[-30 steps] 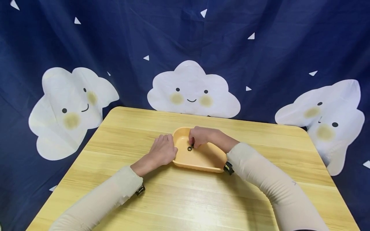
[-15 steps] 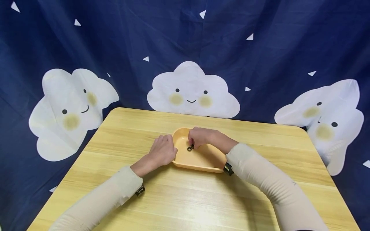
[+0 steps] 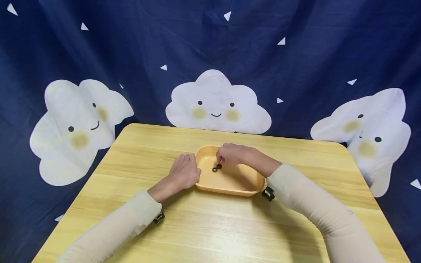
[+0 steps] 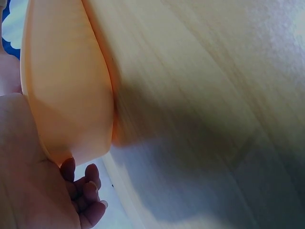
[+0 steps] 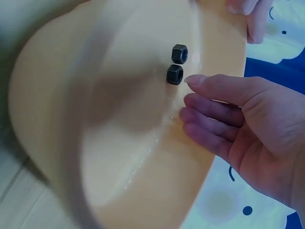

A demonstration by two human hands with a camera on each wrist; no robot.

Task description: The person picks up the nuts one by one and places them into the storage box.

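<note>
A light-orange plastic basin (image 3: 227,190) stands on the table. My left hand (image 3: 184,171) holds its left end, with thumb and fingers at the rim; the curled fingertips (image 4: 90,191) show past the corner in the left wrist view. Two dark metal hex nuts lie side by side on the basin floor: the nearer nut (image 3: 215,169) and the other nut (image 3: 219,166). Over the basin, my right hand (image 3: 234,155) has its fingers loosely bent and nothing between them. In the right wrist view its thumb tip is right beside the lower nut (image 5: 175,75), slightly apart from it.
The wood-grain table (image 3: 210,226) extends around the basin, its far edge against a dark blue curtain (image 3: 141,44) printed with white clouds. A small black device (image 3: 268,193) on the right wrist is close to the basin's right rim.
The right hand has drawn back slightly to the right. The second nut, partly covered by its fingers before, now shows whole beside the first. The left hand keeps its place.
</note>
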